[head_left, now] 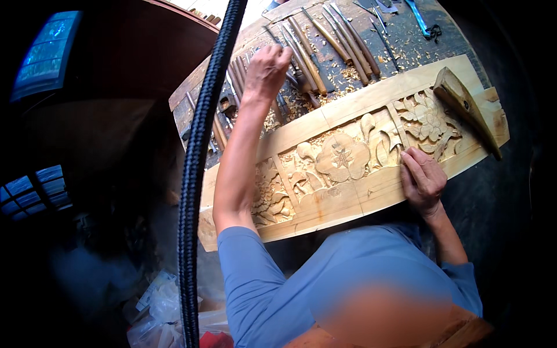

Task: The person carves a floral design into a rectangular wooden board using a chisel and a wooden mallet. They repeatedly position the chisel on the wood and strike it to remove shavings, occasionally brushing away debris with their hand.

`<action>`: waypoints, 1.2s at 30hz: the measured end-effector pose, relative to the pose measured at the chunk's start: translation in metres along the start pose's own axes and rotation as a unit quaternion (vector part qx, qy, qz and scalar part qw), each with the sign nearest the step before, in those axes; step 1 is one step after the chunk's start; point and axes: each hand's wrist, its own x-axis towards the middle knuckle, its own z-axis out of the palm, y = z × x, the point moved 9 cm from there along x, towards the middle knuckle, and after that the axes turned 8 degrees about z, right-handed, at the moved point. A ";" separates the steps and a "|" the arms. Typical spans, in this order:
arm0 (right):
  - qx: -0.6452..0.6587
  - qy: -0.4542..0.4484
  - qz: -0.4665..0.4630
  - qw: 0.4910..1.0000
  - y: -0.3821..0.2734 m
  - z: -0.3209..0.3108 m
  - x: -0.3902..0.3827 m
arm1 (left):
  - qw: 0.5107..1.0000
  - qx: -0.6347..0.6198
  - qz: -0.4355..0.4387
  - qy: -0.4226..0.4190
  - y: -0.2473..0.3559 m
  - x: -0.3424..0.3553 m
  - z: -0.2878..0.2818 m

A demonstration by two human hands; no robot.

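Note:
A pale wooden panel (342, 194) lies across the bench in front of me, with flowers and leaves carved in relief in framed sections. My left hand (268, 72) reaches over the far side of the panel, among the carving chisels (304, 58). Its fingers are curled closed, and what they hold, if anything, is hidden. At the panel's near edge, right of the large middle flower (342, 158), is my right hand (422, 178). Its thumb and fingers are pinched together by a carved leaf; I cannot make out anything between them.
A wooden mallet (464, 107) rests across the panel's right end. More wooden-handled chisels (351, 43) lie along the far bench (458, 55) among shavings, with a blue-handled tool (419, 18) beyond. A black braided cord (200, 145) crosses the view at left. Plastic bags (165, 313) sit at lower left.

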 end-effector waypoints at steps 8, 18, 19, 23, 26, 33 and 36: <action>0.018 0.007 0.004 1.000 0.007 -0.001 -0.003 | 0.995 -0.086 0.043 -0.031 0.058 0.071 0.034; 0.026 0.020 -0.006 0.999 0.003 -0.006 0.001 | 0.995 -0.082 0.043 -0.027 0.065 0.067 0.032; 0.027 0.021 -0.007 0.999 0.003 -0.007 0.000 | 0.994 -0.091 0.041 -0.035 0.064 0.063 0.028; 0.042 -0.001 -0.015 0.999 0.006 -0.016 0.006 | 0.992 -0.124 -0.024 0.030 0.044 0.020 -0.004; -0.028 0.062 -0.028 0.997 0.029 -0.046 0.020 | 0.977 -0.114 -0.086 0.158 0.009 -0.041 -0.065; -0.243 0.041 0.072 0.966 0.176 -0.079 0.041 | 0.884 -0.109 -0.434 0.138 -0.070 -0.238 -0.124; -0.263 -0.030 0.131 0.955 0.210 -0.056 0.037 | 0.859 -0.120 -0.486 0.109 -0.069 -0.291 -0.132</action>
